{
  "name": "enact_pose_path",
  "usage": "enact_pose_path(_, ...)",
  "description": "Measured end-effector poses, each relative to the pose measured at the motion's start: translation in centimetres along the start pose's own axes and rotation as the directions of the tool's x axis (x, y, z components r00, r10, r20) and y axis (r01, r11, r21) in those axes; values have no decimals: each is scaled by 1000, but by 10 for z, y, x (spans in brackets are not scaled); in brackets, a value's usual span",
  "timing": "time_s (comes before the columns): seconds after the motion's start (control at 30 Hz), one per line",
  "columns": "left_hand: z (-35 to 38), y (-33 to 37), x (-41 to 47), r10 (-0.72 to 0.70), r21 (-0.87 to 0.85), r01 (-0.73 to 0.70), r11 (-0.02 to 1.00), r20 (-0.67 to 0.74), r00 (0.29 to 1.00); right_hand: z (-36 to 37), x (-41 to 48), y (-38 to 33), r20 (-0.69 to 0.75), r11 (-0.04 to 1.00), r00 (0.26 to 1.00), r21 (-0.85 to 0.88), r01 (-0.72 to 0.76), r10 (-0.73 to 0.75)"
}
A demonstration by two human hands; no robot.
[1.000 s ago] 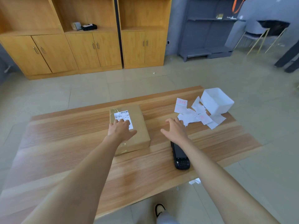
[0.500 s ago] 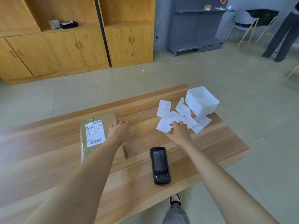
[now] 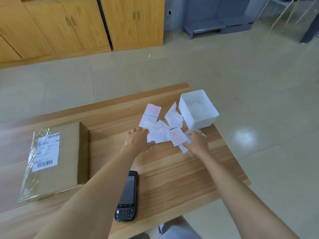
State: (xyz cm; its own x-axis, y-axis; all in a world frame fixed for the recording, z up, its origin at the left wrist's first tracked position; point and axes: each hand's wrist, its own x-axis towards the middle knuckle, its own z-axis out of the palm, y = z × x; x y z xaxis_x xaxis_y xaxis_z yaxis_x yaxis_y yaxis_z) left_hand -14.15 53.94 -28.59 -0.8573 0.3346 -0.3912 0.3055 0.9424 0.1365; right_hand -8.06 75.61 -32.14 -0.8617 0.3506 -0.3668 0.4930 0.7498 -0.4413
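Step in hand: gathering the loose paper slips [image 3: 156, 137], which lie scattered on the tabletop [image 3: 172, 169] just beside the white bin [image 3: 202, 123]. My left hand [image 3: 138, 138] rests on the pile's left edge with fingers straight, an open grip holding nothing. My right hand [image 3: 196, 142] touches the right edge, and blur hides whether its grip pinches a slip. Next move, as I judge it: draw both hands inward, bunch the thin sheets, then close on the stack.
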Motion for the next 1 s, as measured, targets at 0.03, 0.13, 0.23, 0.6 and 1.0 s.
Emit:
enact_pose_path(0.03,2,6,4,0,7,0,1000,6,1000,1,6,2,19,1000,1000,15,3,-3)
enact_pose_path(0.13,9,17,15,-2,38,0,999,37,999,9,20,3,76,999,997,40,6,-9)
enact_pose_path(0.23,19,20,26,-9,50,5,999,81,997,20,31,2,110,999,994,40,-3,-1)
enact_pose_path(0.6,41,12,49,-57,16,55,998,147,987,49,55,6,28,998,997,2,-68,67)
enact_pose_path(1.0,15,7,51,-44,-13,46,999,96,994,31,45,0,12,960,999,278,-35,33)
